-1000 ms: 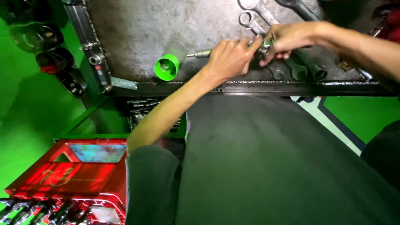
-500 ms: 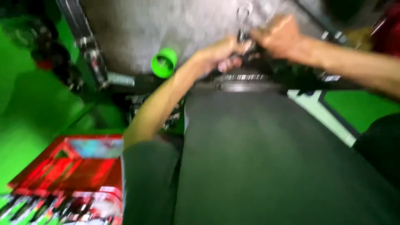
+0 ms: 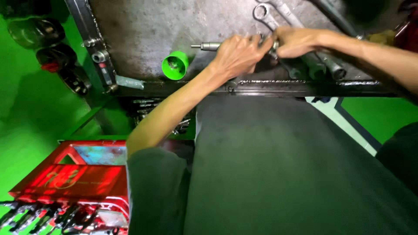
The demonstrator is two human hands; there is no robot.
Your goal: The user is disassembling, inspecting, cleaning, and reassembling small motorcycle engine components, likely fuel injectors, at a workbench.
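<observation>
Metal is meeting metal between the two hands: a slim steel shaft tool (image 3: 208, 45) is lying on the grey workbench (image 3: 143, 30), its tip pointing left, its other end disappearing under the left hand (image 3: 237, 54). That hand is closing over the tool's near end, fingers curled around it, while the right hand (image 3: 296, 41) is pinching a small part right against it; what exactly the right fingers are holding is too hidden to tell. A half second ago the view was swinging and blurred, with both hands nearer the bench edge; now the camera is settling and the hands are sitting further up on the bench top, pressed together at the same joint. In my judgement the fitting work is carrying on rather than finishing, since neither hand is letting go. Just left of the tool a green cup (image 3: 175, 65) is lying on its side. Ring spanners (image 3: 266, 13) are resting beyond the hands. Below left, a red toolbox (image 3: 74, 178) is standing open.
</observation>
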